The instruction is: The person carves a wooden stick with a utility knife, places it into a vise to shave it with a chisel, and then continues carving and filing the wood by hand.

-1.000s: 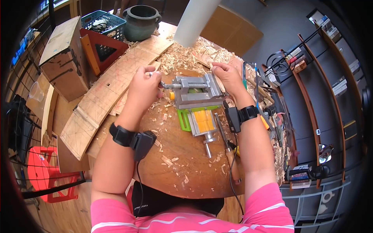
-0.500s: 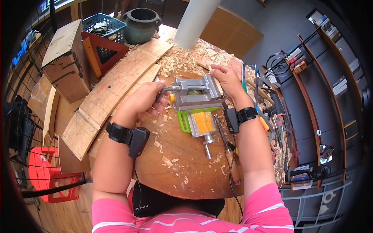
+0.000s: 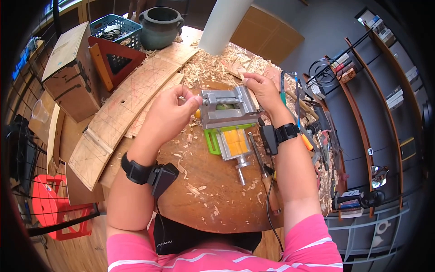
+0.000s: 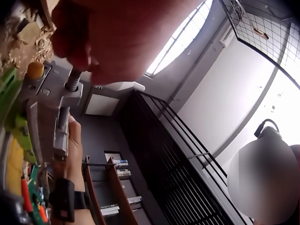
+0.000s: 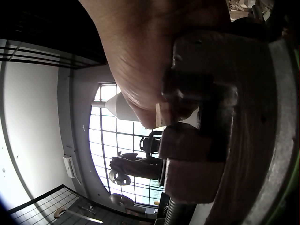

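Note:
A metal bench vise (image 3: 226, 119) lies on the wooden tabletop, its threaded screw (image 3: 225, 101) pointing left. At the screw's left end my left hand (image 3: 170, 111) has thumb and fingers curled round the vise handle, which they hide. In the left wrist view those fingers (image 4: 82, 56) close over the end of the screw. My right hand (image 3: 268, 96) is at the vise's right side, pinching a thin wooden strip (image 3: 252, 98) that stands along the jaw there. The strip's light end (image 5: 161, 114) shows by the fingertips in the right wrist view.
Below the vise are a green plate (image 3: 211, 141), a smaller clamp with yellow faces (image 3: 235, 141) and a wooden-handled chisel (image 3: 268, 186). Long boards (image 3: 129, 106) lie to the left. Wood shavings (image 3: 204, 68) cover the back, near a dark pot (image 3: 158, 29). Tools crowd the right edge (image 3: 317, 131).
My left hand has turned at the screw's end, dipping lower and then rising again with the fingers regrouped round the handle. My right hand stays by the strip.

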{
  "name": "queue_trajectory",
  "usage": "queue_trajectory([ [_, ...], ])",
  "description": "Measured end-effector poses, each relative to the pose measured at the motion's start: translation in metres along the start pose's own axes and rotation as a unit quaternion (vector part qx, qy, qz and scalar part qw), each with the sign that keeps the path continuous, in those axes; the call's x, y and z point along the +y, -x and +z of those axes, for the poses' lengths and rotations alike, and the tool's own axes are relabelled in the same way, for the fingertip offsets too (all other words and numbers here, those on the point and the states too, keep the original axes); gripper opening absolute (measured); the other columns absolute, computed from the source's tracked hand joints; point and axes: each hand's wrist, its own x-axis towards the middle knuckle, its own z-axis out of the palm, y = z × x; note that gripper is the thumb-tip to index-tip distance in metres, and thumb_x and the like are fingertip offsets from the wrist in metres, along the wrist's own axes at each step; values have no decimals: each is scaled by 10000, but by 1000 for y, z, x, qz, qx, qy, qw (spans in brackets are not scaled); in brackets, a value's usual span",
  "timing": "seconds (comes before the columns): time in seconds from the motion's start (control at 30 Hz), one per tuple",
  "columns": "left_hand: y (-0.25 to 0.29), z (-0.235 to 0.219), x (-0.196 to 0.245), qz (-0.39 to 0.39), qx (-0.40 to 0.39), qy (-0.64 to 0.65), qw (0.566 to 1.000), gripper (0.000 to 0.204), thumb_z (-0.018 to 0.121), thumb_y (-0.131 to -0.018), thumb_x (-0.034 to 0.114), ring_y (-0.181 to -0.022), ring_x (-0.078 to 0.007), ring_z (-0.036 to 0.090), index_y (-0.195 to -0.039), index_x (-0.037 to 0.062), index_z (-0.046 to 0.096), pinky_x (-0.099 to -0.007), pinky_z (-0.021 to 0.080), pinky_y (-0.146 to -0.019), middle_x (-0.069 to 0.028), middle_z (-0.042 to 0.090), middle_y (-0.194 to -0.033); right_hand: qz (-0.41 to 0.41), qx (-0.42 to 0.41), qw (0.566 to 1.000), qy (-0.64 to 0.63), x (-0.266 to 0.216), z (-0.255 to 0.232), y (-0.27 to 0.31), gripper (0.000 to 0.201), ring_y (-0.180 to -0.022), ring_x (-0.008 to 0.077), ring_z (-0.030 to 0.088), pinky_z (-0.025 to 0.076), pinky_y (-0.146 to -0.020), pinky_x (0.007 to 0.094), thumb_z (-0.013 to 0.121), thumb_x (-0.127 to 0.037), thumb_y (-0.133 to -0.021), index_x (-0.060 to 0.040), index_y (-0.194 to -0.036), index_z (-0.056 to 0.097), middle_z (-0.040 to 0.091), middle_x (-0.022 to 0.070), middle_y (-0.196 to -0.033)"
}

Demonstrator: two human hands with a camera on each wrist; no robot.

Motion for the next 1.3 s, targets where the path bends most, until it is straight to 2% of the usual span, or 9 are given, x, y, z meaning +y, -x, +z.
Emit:
queue_trajectory([
  [0.2, 1, -13, 0, -84, -88, -29, 992, 340, 671, -1007, 228, -664, -99, 633, -1231, -18, 601, -278, 475, -550, -43, 712, -840, 5, -5, 1000, 6, -1, -1, 1, 477, -1164, 163, 658, 490, -1037, 299, 721, -247, -979, 54, -1348, 683, 735, 115, -1258],
  [0.4, -6, -15, -6, -148, -115, 189, 964, 385, 620, -1003, 149, -891, -115, 682, -1360, 11, 584, -264, 544, -755, -86, 742, -1036, -3, -6, 1000, -9, 0, 0, 1, 470, -1161, 157, 655, 490, -1034, 293, 717, -243, -986, 51, -1351, 681, 734, 108, -1256],
  [0.57, -11, -1, -10, 76, 24, 177, 981, 476, 622, -1041, 206, -1001, -140, 688, -1466, -3, 578, -279, 534, -901, -130, 757, -1089, 4, -8, 1000, -12, 0, 0, 1, 475, -1168, 158, 653, 489, -1033, 294, 712, -249, -988, 51, -1355, 679, 732, 111, -1263],
  [0.67, 2, -1, 6, 180, -13, 115, 977, 503, 652, -1006, 97, -915, -132, 705, -1479, -49, 561, -268, 556, -832, -126, 772, -1020, 0, -5, 1000, -6, 0, 0, 1, 475, -1166, 159, 653, 490, -1030, 294, 711, -252, -988, 51, -1353, 681, 732, 109, -1261],
  [0.77, -1, -14, 0, 112, -167, 204, 958, 469, 689, -990, 81, -912, -125, 710, -1430, -48, 592, -256, 548, -835, -129, 782, -983, -1, -4, 1000, -8, 1, -2, 1, 471, -1154, 156, 656, 491, -1024, 290, 714, -249, -986, 51, -1348, 683, 735, 103, -1250],
  [0.9, -7, -2, -9, 80, -17, 264, 961, 395, 721, -995, 120, -887, -114, 681, -1346, -38, 632, -266, 539, -809, -101, 760, -973, 13, 0, 999, -36, -6, 3, 6, 457, -1122, 140, 660, 495, -1005, 281, 725, -234, -980, 50, -1336, 690, 740, 90, -1220],
  [0.97, -9, -8, -18, 60, -16, 51, 997, 335, 750, -993, 142, -850, -115, 639, -1265, -29, 657, -283, 531, -772, -57, 720, -949, 10, 1, 999, -37, -3, 2, 5, 453, -1114, 135, 659, 496, -998, 279, 727, -232, -980, 49, -1333, 692, 741, 86, -1213],
  [1.07, -8, -13, -21, 10, -135, -10, 991, 374, 763, -971, 127, -821, -113, 597, -1296, -13, 642, -293, 525, -756, -20, 679, -928, 6, 1, 999, -36, -3, 2, 4, 448, -1106, 129, 657, 497, -992, 276, 727, -230, -981, 48, -1331, 694, 740, 79, -1204],
  [1.3, 1, -6, 0, 25, -152, -152, 976, 472, 811, -879, 106, -871, -208, 701, -1304, 22, 625, -364, 552, -778, -103, 728, -949, 7, 0, 1000, -22, -3, 1, 4, 448, -1111, 128, 655, 495, -993, 272, 719, -236, -985, 48, -1331, 696, 737, 76, -1207],
])
